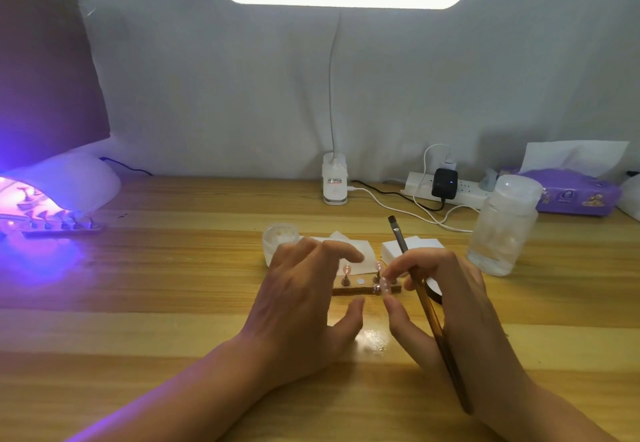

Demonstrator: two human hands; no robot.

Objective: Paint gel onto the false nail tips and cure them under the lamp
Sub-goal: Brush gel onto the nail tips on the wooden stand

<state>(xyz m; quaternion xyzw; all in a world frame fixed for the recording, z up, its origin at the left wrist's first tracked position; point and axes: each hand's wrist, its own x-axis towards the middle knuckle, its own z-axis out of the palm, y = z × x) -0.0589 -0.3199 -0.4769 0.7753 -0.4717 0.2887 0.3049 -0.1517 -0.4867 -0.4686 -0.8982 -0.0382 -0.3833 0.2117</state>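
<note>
**Head view: tips on the block, brush in hand**

We note the right hand point(446, 303) closed around a brush point(426, 306), with the bristles pointing up and away. Its fingertips point(398, 268) sit at a pink tip on the right end of a wooden block point(349, 291). The blur keeps us from telling whether they pinch the tip or only touch it. The left hand point(304, 289) is relaxed with its fingers spread over the block's left end, and it holds nothing.

The nail tips point(347, 269) stand on pegs on the block at mid-table. They are well apart from the curing lamp point(69, 178), which glows violet at far left. A second strip point(64, 227) of tips lies at the lamp's mouth. A gel jar point(280, 238) sits just behind the left hand.

Risks, as we judge them:
- Fingers this close could smear wet gel or knock a tip off its peg.
- The spread left hand could brush the neighbouring tips.
- Violet light spilling across the table point(194, 268) might harden gel on the bristles.

Writing: the desk lamp base point(334, 183) carries a printed label, too small to read. The purple tissue box point(575, 196) shows cartoon figures, and its text is not legible.
</note>
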